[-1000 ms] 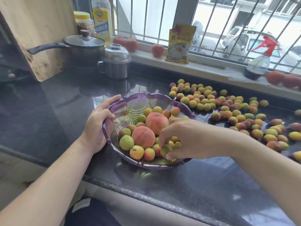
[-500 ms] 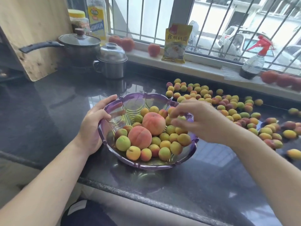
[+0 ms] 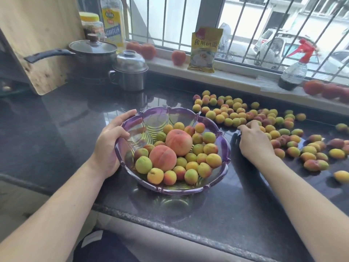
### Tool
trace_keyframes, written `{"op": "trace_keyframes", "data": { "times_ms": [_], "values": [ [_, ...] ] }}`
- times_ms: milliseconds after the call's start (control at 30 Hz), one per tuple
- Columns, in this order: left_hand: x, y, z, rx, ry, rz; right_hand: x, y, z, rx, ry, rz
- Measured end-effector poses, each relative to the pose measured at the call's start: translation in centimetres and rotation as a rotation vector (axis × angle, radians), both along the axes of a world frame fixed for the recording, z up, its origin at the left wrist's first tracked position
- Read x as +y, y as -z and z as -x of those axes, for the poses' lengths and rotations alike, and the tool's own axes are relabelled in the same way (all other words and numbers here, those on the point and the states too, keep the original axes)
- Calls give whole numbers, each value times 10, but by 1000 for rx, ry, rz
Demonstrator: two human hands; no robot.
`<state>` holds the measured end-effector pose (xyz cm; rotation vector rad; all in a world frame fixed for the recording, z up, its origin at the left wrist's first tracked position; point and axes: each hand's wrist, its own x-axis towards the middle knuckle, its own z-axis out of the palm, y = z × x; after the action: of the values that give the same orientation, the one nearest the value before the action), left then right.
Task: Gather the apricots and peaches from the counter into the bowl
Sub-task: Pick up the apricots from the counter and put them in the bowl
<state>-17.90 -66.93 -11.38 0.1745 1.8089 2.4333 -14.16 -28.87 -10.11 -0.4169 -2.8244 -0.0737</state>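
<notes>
A yellow packet on the windowsill reads "食用碱面". A purple bowl on the dark table holds two peaches and about two dozen apricots. The left hand grips the bowl's rim. The right hand, fingers curled, touches the loose apricots scattered beside the bowl; whether it pinches one is unclear.

Counter: dark polished stone, glossy, reflections seen. Bowl: translucent purple plastic, ribbed, shiny. Small lidded pot: bright polished metal. Cutting board: pale wood, matt, worn at lower edge. Spray bottle: clear plastic. Peaches: matt, fuzzy skin.
</notes>
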Motion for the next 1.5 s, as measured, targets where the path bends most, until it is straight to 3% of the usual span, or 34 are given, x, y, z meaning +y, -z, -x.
{"op": "trace_keyframes", "data": {
  "times_ms": [133,267,333,367,467,700,967,1033,1067,1133,1200,1233,1333,1433,1500],
  "values": [
    [1,2,-1,21,3,24,0,-16,6,-36,-11,-26],
    [1,2,-1,23,2,37,-38,-76,-17,111,-246,412],
    [1,2,-1,37,13,52,-72,-109,-42,-72,-464,722],
    [1,2,-1,43,16,55,-90,-119,-53,-231,-563,780],
    [3,1,-4,54,9,50,-127,-118,-67,-546,-699,538],
    [8,-13,-23,70,-27,142,-155,-103,-64,-725,-662,53],
    [34,-13,-78,81,-171,245,-128,-104,-76,-646,-589,-18],
    [53,-10,-97,98,-242,306,-105,-107,-83,-584,-535,78],
    [65,-9,-107,108,-267,374,-89,-107,-86,-492,-494,198],
    [89,-7,-127,144,-300,476,-50,-97,-90,-130,-383,422],
    [109,-3,-144,186,-327,510,-8,-71,-93,284,-179,493],
    [117,0,-149,214,-339,520,10,-54,-95,384,-72,466],
    [127,5,-160,296,-358,577,34,-9,-97,284,53,353],
    [117,-5,-153,286,-386,424,30,5,-91,81,41,259],
    [100,-13,-124,232,-442,314,32,7,-85,63,43,221]
  ]
}}
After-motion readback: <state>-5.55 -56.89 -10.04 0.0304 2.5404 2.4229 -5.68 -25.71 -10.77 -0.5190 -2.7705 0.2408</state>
